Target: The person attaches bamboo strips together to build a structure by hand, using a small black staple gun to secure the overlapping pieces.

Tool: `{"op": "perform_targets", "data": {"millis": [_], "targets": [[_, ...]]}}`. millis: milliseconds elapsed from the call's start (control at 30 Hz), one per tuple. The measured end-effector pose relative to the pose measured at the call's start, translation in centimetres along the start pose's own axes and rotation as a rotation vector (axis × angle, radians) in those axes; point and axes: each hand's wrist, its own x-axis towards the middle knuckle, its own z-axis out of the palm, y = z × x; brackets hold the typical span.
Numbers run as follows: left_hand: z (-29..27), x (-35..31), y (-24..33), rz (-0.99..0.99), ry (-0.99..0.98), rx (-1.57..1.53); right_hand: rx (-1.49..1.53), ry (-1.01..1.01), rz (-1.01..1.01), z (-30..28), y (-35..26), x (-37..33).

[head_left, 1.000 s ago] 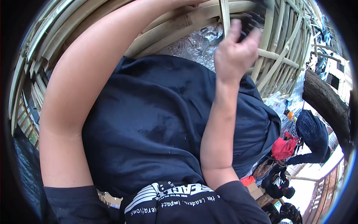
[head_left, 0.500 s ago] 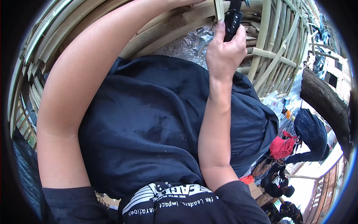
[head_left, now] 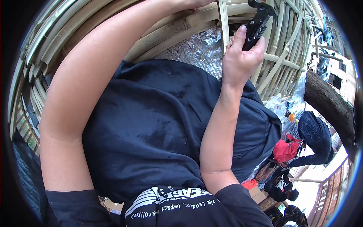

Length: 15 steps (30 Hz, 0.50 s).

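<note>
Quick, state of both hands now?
Left hand: mostly cut off at the top edge; cannot tell.
Right hand: closed, holding the black tool.

R grip point(head_left: 242, 62) holds blk tool point(head_left: 258, 27) nr bamboo strip point(head_left: 223, 22).

Silvery sheet point(head_left: 300, 94), clear plastic bag point(head_left: 277, 106) on it
</note>
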Motion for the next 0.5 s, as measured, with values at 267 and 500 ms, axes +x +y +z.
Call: {"op": "perform_targets", "data": {"millis": [267,500], "targets": [[-0.4,0.2,0.7,-0.077,-0.057,-0.063,-0.224,0.07,-0.034,0.5,1.5,-0.4],[-0.9,-0.2,0.4,-0.039,-0.098,-0.097,-0.133,-0.053,0.202,0.3,-0.2,-0.4]]}}
